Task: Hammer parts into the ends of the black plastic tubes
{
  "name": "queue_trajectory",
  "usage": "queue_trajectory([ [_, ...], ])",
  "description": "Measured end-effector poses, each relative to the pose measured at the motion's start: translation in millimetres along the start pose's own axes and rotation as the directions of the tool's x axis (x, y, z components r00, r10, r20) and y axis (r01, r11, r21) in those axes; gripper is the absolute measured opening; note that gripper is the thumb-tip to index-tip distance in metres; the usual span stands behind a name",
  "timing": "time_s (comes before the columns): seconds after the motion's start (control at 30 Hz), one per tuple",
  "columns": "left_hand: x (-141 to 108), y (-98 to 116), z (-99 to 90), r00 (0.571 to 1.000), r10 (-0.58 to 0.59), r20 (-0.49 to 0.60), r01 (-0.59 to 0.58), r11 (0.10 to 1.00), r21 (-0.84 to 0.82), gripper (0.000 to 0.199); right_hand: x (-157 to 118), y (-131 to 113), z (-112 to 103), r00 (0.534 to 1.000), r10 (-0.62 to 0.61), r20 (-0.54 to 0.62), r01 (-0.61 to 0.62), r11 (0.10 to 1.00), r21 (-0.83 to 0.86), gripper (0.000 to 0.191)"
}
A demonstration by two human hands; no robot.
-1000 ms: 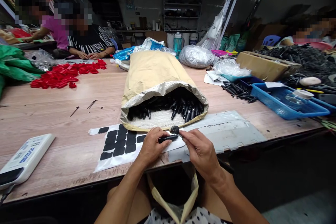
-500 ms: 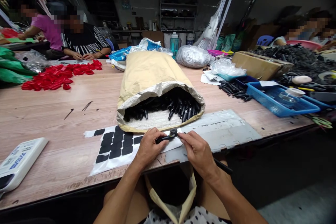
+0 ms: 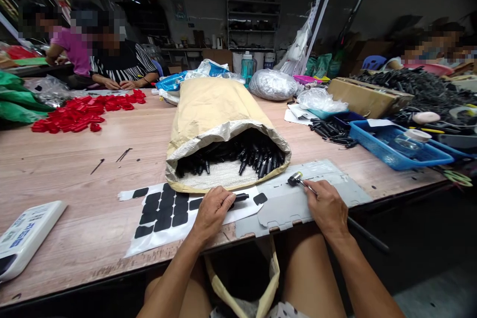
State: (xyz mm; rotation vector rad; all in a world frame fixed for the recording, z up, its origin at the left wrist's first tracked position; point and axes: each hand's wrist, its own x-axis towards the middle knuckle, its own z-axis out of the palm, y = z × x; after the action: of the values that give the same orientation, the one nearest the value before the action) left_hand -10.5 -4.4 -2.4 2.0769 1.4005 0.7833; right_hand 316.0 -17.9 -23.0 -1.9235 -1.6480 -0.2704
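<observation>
A black pen-like part [image 3: 241, 198] sticks out of my left hand [image 3: 213, 212], which is closed round it at the edge of a white sheet [image 3: 164, 239] with black squares. My right hand [image 3: 328, 207] grips the thin metal handle of a small tool; its dark round head with a yellow-green edge [image 3: 295, 179] is over the grey plastic sheet [image 3: 324, 171]. The two hands are well apart. Behind them lies a beige sack [image 3: 223, 104], its mouth facing me, with many black parts [image 3: 261, 159] inside.
Red pieces [image 3: 74, 112] are heaped at the left, and a white device [image 3: 32, 233] lies at the near left. On the right are a blue basket [image 3: 395, 154], loose black parts [image 3: 331, 131] and a cardboard box [image 3: 367, 97]. Other people sit across the table.
My right hand has moved right, away from my left hand, with the round-headed tool. The black part remains in my left hand. A black square now shows between the hands.
</observation>
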Motion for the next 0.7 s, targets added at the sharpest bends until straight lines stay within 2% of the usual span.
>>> queue_trajectory([
  [0.1,0,-1,1.4,1.0,-0.002,-0.009,0.002,1.0,0.029,0.046,5,0,7,1.0,0.005,-0.019,-0.006,0.997,-0.082,0.021],
  [0.33,1,-3,2.2,1.0,0.002,0.002,-0.002,0.999,0.038,0.045,11,-5,19,0.998,0.029,-0.051,-0.033,0.996,-0.082,0.021],
  [0.53,1,-4,2.8,1.0,0.0,0.002,0.0,0.999,0.038,0.045,9,-7,14,0.997,0.009,-0.075,-0.015,0.996,-0.086,0.022],
  [0.63,0,-5,2.8,1.0,0.011,0.005,-0.011,1.0,0.023,0.045,6,-27,2,0.989,-0.09,-0.119,0.09,0.996,-0.009,0.027],
  [0.7,0,-6,2.7,1.0,0.026,0.011,-0.026,0.999,0.025,0.045,3,-50,-7,0.966,-0.251,-0.059,0.257,0.955,0.15,0.034],
])
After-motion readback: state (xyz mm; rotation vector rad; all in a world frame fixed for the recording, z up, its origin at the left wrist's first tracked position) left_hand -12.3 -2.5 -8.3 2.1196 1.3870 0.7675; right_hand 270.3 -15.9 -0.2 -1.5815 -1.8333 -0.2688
